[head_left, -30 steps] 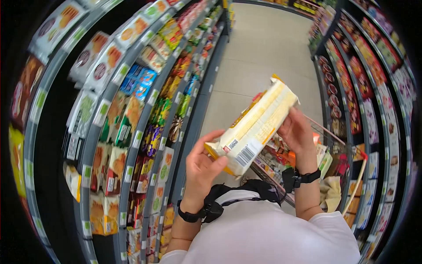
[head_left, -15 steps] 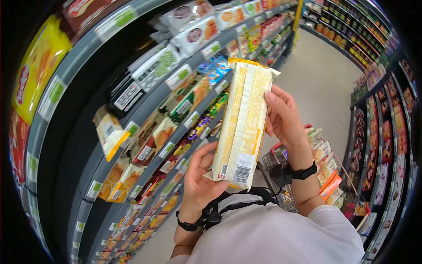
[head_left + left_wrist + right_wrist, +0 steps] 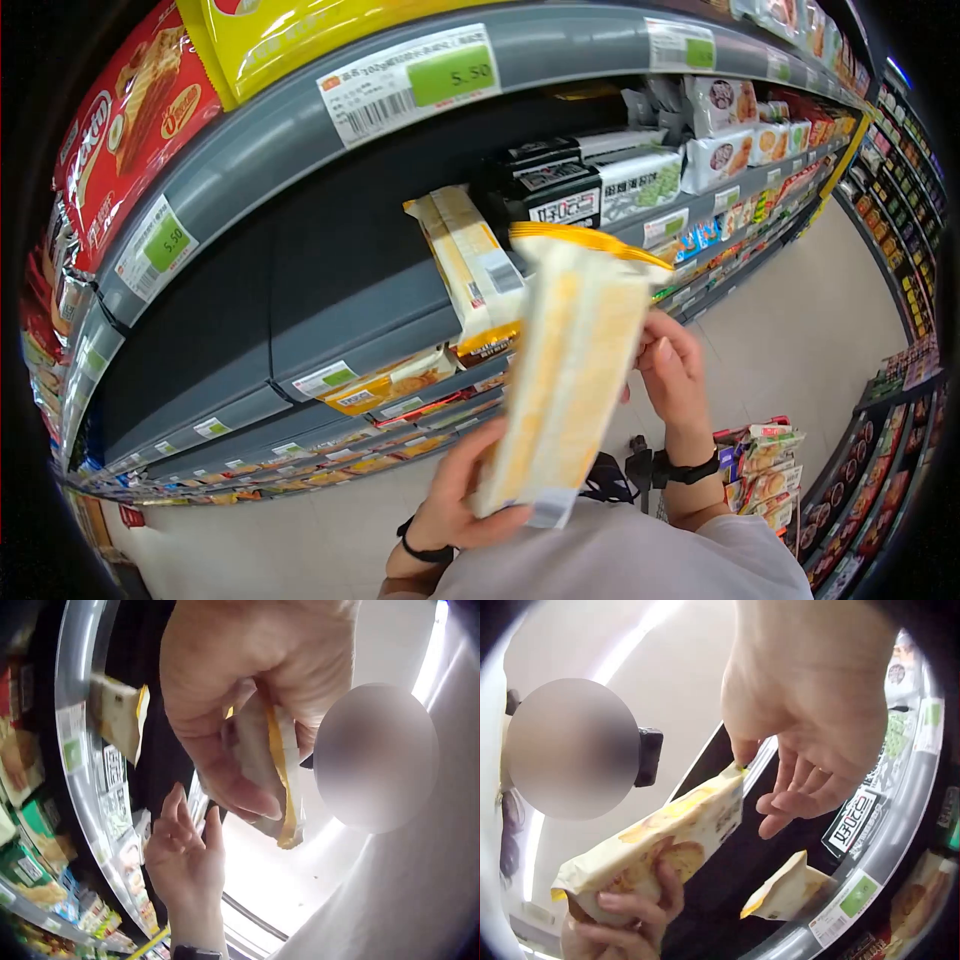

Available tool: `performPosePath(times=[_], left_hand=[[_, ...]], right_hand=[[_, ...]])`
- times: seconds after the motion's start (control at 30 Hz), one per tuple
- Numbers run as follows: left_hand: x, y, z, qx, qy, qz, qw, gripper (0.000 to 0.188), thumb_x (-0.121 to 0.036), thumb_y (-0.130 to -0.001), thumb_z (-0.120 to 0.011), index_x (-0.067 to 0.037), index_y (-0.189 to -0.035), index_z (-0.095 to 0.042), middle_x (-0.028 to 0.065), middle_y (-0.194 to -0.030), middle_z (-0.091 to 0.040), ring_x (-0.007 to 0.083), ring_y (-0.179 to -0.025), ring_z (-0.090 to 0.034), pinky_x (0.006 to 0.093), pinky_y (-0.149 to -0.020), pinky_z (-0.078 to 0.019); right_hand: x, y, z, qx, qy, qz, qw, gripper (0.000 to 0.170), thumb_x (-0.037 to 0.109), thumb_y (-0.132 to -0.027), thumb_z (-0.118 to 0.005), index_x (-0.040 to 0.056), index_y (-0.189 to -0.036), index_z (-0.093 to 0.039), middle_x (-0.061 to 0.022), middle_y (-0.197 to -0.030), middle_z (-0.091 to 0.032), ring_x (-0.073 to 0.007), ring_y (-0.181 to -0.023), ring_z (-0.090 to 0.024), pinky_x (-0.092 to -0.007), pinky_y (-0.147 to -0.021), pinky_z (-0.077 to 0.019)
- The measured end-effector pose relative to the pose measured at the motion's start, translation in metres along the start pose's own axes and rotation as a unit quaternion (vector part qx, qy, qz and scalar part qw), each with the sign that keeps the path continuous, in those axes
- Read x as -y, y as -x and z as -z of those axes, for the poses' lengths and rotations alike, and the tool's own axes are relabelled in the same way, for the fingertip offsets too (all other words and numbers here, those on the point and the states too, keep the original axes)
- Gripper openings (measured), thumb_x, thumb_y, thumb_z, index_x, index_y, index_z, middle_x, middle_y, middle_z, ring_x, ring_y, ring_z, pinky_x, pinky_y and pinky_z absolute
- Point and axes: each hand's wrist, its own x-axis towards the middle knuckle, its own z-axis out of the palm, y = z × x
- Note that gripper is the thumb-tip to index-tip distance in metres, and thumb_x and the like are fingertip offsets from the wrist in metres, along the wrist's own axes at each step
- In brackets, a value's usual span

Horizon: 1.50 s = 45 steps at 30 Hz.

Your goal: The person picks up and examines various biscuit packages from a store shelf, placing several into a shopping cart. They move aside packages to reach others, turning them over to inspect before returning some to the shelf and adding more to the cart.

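Head view: left grip (image 3: 458,505) clasps cream packet (image 3: 575,370), right grip (image 3: 678,380) relaxed beside it

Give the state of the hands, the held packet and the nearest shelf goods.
Left hand: gripping the held packet near its lower end.
Right hand: fingers loose, beside that packet, not gripping it.
Held packet: tilted, no tear visible.
Shelf packet: lying at the dark shelf's front edge.
Large price label: readable, showing 5.50.

Head view looking down, close wrist views, package (image 3: 572,375) in all
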Motion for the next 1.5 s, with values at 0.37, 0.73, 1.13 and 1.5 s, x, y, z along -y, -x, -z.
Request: performPosePath(times=[0.37, 0.73, 1.13, 1.5], left_hand=[[-0.001, -0.052, 0.042, -0.397, -0.066, 0.015, 0.915, 0.077, -0.02, -0.079, -0.06, -0.002, -0.141, -0.019, 0.0139, -0.128, -0.044, 0.0213, -0.116, -0.046, 0.0325, -0.097, -0.0348], [0.011, -0.076, 0.039, -0.356, -0.083, 0.04, 0.93, 0.067, -0.009, -0.084, -0.055, -0.002, -0.141, -0.02, 0.0131, -0.118, -0.053, 0.0181, -0.109, -0.05, 0.0291, -0.094, -0.0358], [0.023, -0.063, 0.028, -0.363, -0.025, 0.041, 0.931, 0.072, -0.014, -0.084, -0.056, -0.003, -0.142, -0.015, 0.015, -0.122, -0.051, 0.019, -0.113, -0.049, 0.0301, -0.095, -0.0356], [0.025, -0.06, 0.028, -0.338, -0.03, 0.02, 0.94, 0.074, -0.013, -0.083, -0.057, -0.003, -0.142, -0.013, 0.0153, -0.123, -0.051, 0.0201, -0.114, -0.049, 0.0312, -0.097, -0.0348]], right_hand=[[-0.025, -0.064, -0.03, -0.015, 0.049, -0.185, 0.981, 0.041, 0.023, -0.091, -0.052, 0.005, -0.125, -0.035, -0.0136, -0.089, -0.065, -0.013, -0.066, -0.063, -0.0215, -0.051, -0.0484], [-0.036, -0.079, -0.042, 0.027, 0.063, -0.158, 0.985, 0.05, 0.006, -0.084, -0.061, 0.0033, -0.129, -0.038, -0.0113, -0.086, -0.065, -0.0103, -0.076, -0.062, -0.0197, -0.051, -0.05], [-0.038, -0.068, -0.027, 0.096, 0.035, -0.142, 0.985, 0.058, -0.001, -0.082, -0.061, 0.0038, -0.132, -0.032, -0.0112, -0.099, -0.063, -0.012, -0.084, -0.062, -0.0192, -0.056, -0.0501], [-0.043, -0.061, -0.019, 0.116, 0.027, -0.154, 0.981, 0.065, -0.003, -0.08, -0.06, 0.0039, -0.136, -0.028, -0.0107, -0.103, -0.062, -0.0106, -0.084, -0.059, -0.0196, -0.059, -0.0486]])
